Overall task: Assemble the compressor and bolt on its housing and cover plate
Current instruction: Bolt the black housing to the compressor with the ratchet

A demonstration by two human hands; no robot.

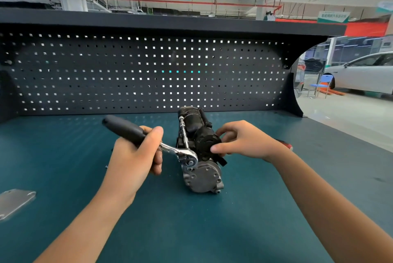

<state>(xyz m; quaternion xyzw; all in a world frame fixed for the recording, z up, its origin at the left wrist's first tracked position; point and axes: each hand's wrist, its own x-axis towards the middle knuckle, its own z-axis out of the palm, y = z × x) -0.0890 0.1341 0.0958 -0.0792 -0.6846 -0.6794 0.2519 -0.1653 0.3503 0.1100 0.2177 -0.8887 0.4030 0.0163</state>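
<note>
The compressor (202, 175), dark metal with a grey round end facing me, lies on the teal bench mat (191, 230) at the centre. My left hand (136, 156) grips the black handle of a ratchet wrench (187, 157). A long extension (184, 133) runs from the ratchet head along the compressor's left side toward its far end. My right hand (240, 141) holds the black round housing (207, 142) on top of the compressor, thumb and fingers curled around it.
A grey metal cover plate (14, 202) lies at the mat's left edge. Something red (286, 144) shows behind my right wrist. Small bolts (106, 166) sit left of my left hand. A black pegboard (138, 75) walls the bench's back.
</note>
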